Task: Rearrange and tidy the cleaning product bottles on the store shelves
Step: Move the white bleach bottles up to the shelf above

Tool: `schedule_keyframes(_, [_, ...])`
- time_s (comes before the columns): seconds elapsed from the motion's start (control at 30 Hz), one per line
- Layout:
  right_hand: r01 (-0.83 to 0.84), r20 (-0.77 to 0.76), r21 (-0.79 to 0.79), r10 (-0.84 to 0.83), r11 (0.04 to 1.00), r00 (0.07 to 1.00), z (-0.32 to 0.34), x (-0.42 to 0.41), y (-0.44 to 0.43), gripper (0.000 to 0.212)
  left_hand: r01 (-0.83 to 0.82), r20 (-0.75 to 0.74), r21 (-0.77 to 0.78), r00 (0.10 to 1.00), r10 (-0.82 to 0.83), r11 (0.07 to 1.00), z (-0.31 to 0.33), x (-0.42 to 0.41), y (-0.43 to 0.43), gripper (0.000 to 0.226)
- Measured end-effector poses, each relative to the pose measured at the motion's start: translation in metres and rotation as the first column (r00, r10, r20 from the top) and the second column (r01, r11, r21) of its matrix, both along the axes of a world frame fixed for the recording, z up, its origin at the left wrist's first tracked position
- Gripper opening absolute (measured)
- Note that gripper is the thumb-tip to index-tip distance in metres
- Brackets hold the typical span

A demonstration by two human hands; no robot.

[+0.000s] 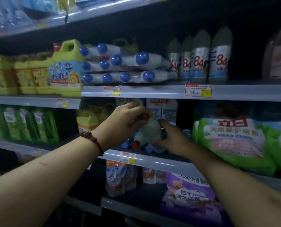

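We hold the pale bottle (150,128), red-capped and tilted, above the middle shelf (161,161), over lying bottles (136,144). Our left hand (128,118) curls its fingers round the cap end; our right hand (172,140) wraps fingers round the body. Blue-capped bottles (120,66) lie stacked at 12 o'clock, green bags (235,141) at 3 o'clock.

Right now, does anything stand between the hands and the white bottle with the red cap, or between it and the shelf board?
Nothing between hands and bottle: the left hand grips its red-capped top, the right hand its body. Below it, lying bottles with red and blue caps cover the shelf there.
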State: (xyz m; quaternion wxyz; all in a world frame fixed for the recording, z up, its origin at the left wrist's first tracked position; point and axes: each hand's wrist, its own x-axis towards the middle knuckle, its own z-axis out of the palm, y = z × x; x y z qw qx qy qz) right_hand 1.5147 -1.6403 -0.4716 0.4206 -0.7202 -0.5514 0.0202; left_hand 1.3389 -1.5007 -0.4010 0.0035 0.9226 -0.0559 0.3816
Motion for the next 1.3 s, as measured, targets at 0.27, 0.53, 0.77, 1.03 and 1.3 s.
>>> schedule_keyframes(0.27, [-0.002,-0.204,0.137,0.030,0.991,0.978,0.066,-0.026,-0.058,0.068,0.021,0.026,-0.391,1.000,-0.012,0.920,0.043,-0.014,-0.052,0.052])
schedule_keyframes(0.53, [0.063,-0.348,0.331,0.060,0.942,0.936,0.153,-0.036,-0.109,0.020,0.134,0.009,-0.611,0.987,-0.162,0.781,0.059,0.021,-0.098,0.062])
schedule_keyframes(0.77, [0.194,-0.363,0.265,-0.089,0.945,0.927,0.207,-0.003,-0.100,0.032,0.159,0.143,-0.753,0.987,-0.077,0.639,0.106,0.080,-0.105,0.073])
schedule_keyframes(1.03, [0.209,-0.365,0.193,-0.128,0.959,0.922,0.239,0.049,-0.059,0.033,0.225,0.200,-0.797,0.974,-0.108,0.561,0.133,0.142,-0.078,0.025])
schedule_keyframes(1.3, [0.309,-0.032,0.360,-0.320,0.880,0.947,0.205,0.106,-0.012,0.009,-0.263,0.057,-0.566,0.933,0.356,0.782,0.133,0.202,-0.072,0.024])
